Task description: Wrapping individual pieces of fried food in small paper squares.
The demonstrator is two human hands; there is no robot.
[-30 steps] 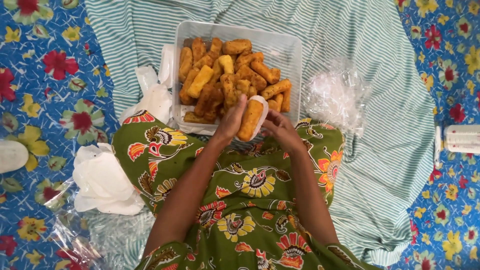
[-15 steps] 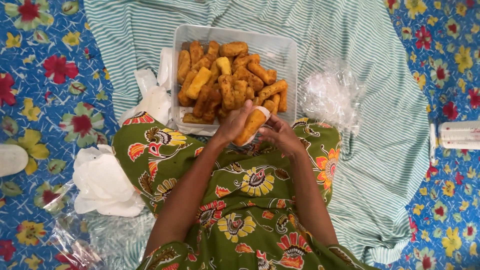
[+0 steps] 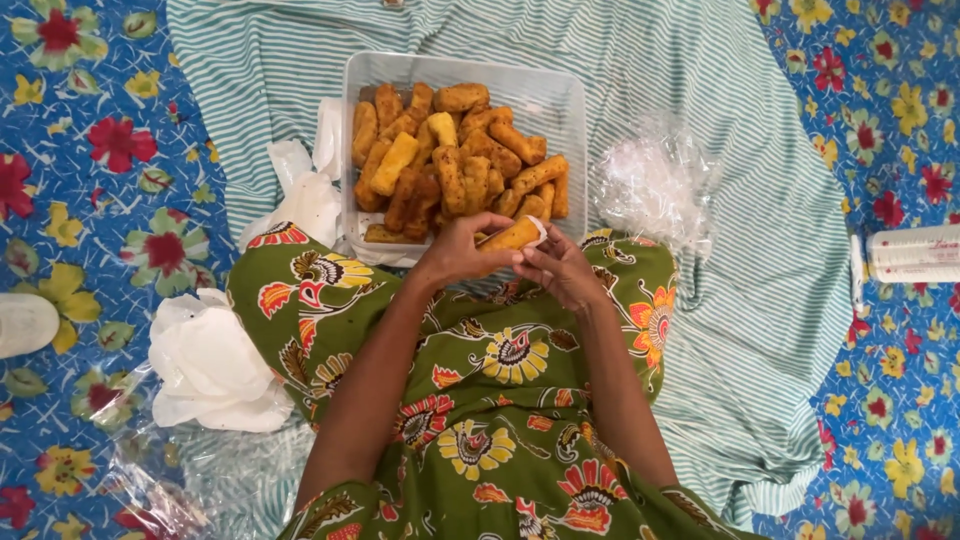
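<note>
Striped green-and-white cloth [image 3: 700, 120] over a blue flowered sheet [image 3: 90, 200] fills the frame, with a clear tub [image 3: 565, 90] of golden fried sticks at upper centre. Just below it, over the lap, the left hand [image 3: 455, 255] and right hand [image 3: 560, 268] both close on one fried stick [image 3: 510, 236], a white wrapper [image 3: 540, 232] at its right tip, seemingly being folded round it. White wrappers [image 3: 205, 365] lie stacked at lower left, within easy reach.

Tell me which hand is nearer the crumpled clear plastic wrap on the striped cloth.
Right. The right hand lies just below-left of the plastic wrap, gripping the fried stick. The left hand sits farther away, across that stick.
</note>
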